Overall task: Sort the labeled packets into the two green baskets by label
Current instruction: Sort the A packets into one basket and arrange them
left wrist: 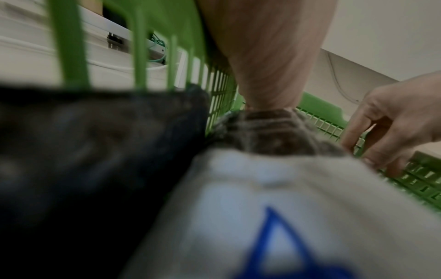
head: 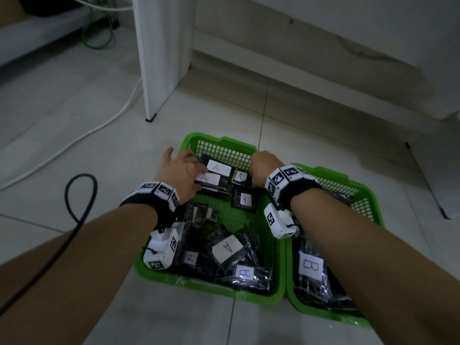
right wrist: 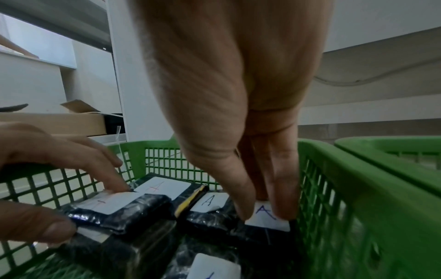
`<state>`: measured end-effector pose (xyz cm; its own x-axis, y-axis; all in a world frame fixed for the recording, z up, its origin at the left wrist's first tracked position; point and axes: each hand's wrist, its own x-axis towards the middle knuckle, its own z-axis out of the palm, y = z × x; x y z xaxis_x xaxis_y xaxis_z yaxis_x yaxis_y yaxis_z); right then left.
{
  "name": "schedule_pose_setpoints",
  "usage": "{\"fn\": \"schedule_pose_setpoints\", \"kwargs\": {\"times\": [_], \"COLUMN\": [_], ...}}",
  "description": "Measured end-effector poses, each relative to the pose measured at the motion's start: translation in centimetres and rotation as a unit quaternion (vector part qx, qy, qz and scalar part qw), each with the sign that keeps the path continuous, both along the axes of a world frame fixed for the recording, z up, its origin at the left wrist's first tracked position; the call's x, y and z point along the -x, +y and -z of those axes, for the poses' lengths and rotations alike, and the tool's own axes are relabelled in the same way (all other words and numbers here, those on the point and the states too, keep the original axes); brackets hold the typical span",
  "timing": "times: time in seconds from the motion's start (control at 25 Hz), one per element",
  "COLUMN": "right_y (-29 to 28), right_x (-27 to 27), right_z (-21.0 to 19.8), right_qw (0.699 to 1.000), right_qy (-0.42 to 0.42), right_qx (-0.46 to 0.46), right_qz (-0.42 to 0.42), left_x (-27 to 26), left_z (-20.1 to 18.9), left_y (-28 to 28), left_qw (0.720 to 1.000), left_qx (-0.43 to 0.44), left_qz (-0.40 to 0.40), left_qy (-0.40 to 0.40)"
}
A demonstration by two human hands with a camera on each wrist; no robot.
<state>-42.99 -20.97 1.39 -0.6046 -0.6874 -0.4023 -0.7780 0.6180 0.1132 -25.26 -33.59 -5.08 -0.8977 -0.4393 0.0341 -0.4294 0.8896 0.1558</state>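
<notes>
Two green baskets are seen side by side on a tiled floor: the left basket (head: 271, 247), filled with black packets labelled A, and the right basket (head: 371, 202), in which a packet labelled B (head: 311, 266) lies at the near end. Both hands are placed in the far end of the left basket. The left hand (head: 179, 170) is laid on a packet with a red A label (head: 207, 179); in the right wrist view its forefinger is pressed on the label and its thumb is set against the packet's near edge, so the packet is pinched between them. The right hand (head: 262, 168) is pointed downward beside the basket's right wall, and its fingertips (right wrist: 245, 211) are closed on a packet with a blue A label (right wrist: 267, 217), thumb on one side and fingers on the other. A black cable (head: 79, 210) is lying on the floor at the left.
</notes>
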Motion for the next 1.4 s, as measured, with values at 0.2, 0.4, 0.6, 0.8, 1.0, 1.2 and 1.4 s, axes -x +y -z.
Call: {"fn": "schedule_pose_setpoints", "kwargs": {"times": [0.2, 0.4, 0.6, 0.8, 1.0, 1.2, 1.4], "right_y": [0.4, 0.9, 4.2, 7.3, 8.9, 9.6, 9.3], "right_x": [-0.1, 0.7, -2.4, -5.6, -7.0, -6.8, -9.3], "right_z": [0.6, 0.5, -1.7, -2.1, -0.6, -0.9, -0.9], "right_qw": [0.999, 0.987, 0.960, 0.961, 0.958, 0.949, 0.940], "right_qy": [0.023, -0.017, -0.251, -0.274, -0.284, -0.308, -0.312], "right_qx": [0.029, 0.132, 0.052, -0.038, 0.007, 0.056, 0.096], "right_qz": [0.016, 0.094, 0.112, -0.005, -0.031, -0.027, -0.095], "left_x": [0.0, 0.1, -0.1, -0.2, -0.5, -0.6, -0.5], "left_z": [0.1, 0.2, 0.1, -0.4, -0.7, -1.1, -0.8], "left_y": [-0.1, -0.1, -0.1, 0.0, 0.2, 0.4, 0.3], "left_qw": [1.000, 1.000, 1.000, 0.999, 1.000, 0.999, 1.000], "left_qx": [0.001, 0.000, -0.004, -0.030, -0.018, -0.031, -0.022], "left_qz": [0.003, 0.002, 0.005, 0.005, 0.018, 0.017, 0.012], "left_qy": [-0.001, 0.003, 0.014, 0.026, 0.002, 0.009, 0.005]}}
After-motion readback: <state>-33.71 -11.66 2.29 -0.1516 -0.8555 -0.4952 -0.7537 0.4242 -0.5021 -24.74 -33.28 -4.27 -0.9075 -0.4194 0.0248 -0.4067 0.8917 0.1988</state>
